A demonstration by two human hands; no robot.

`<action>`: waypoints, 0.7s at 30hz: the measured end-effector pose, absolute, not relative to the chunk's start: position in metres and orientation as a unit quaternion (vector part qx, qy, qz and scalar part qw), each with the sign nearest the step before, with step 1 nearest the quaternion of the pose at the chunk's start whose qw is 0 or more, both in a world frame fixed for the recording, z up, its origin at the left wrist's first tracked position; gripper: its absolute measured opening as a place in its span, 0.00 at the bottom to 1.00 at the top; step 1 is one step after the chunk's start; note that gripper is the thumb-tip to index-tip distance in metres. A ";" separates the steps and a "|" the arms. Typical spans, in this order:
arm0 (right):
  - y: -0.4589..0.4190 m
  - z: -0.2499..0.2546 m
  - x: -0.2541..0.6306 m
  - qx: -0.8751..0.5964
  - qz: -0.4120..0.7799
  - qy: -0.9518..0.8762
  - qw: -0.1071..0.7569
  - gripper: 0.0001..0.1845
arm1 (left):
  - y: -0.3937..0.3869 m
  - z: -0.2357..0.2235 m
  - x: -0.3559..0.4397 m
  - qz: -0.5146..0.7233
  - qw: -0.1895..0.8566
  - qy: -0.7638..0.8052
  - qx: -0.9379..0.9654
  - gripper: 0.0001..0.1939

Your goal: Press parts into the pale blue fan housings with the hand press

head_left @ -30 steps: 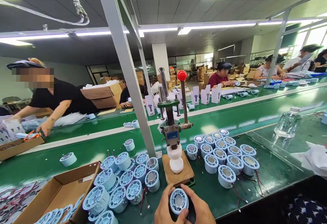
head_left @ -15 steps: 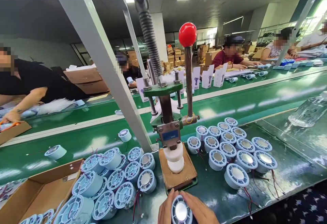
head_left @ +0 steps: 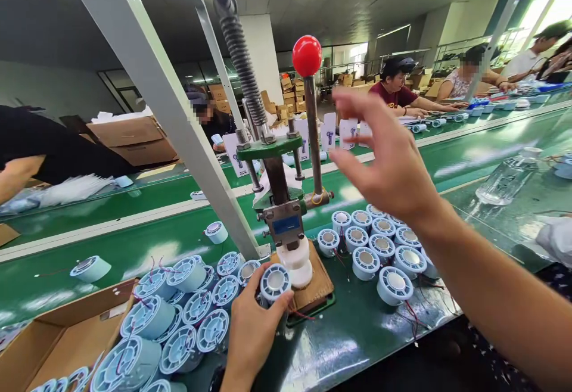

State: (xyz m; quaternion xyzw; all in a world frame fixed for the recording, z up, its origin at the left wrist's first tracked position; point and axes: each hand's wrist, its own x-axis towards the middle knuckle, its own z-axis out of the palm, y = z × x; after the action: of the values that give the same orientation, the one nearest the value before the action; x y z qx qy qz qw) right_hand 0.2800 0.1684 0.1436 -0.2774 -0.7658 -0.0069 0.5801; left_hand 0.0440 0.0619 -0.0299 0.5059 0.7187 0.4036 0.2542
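My left hand (head_left: 254, 320) grips a light-blue round motor housing (head_left: 275, 283) with a silver disc in its face, thumb and fingers on opposite sides. It is beside the white plastic pressing block (head_left: 298, 264) of a hand press (head_left: 286, 225), over the edge of the brown base board (head_left: 319, 279). My right hand (head_left: 379, 148) is raised, fingers spread and holding nothing, to the right of the press lever (head_left: 313, 136) with its red ball knob (head_left: 307, 56). A gap shows between hand and lever.
Several housings with discs (head_left: 395, 286) stand right of the press; more housings (head_left: 179, 347) crowd the left beside an open cardboard box (head_left: 67, 335). A slanted white post (head_left: 174, 112) rises behind. A clear bottle (head_left: 509, 177) lies at right. Co-workers sit across the green conveyor.
My hands have parted. The left has carried the housing up and left to the press; the right has let go and risen towards the lever. The view has shifted slightly.
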 end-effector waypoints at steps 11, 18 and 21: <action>0.246 0.230 0.221 -0.231 0.201 -0.727 0.615 0.15 | 0.095 -0.036 0.066 0.498 0.366 0.584 0.526 0.30; 0.226 0.232 0.240 -0.232 0.179 -0.731 0.617 0.17 | 0.101 -0.049 0.069 0.490 0.379 0.562 0.548 0.33; 0.158 0.195 0.262 -0.195 0.129 -0.724 0.649 0.14 | 0.079 -0.015 0.041 0.506 0.345 0.579 0.539 0.44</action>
State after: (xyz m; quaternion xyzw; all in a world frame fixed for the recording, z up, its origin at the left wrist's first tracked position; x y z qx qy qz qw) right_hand 0.2623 0.1576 0.1949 -0.1950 -0.7238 0.1293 0.6491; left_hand 0.0414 0.0795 -0.0153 0.5386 0.5787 0.5060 0.3449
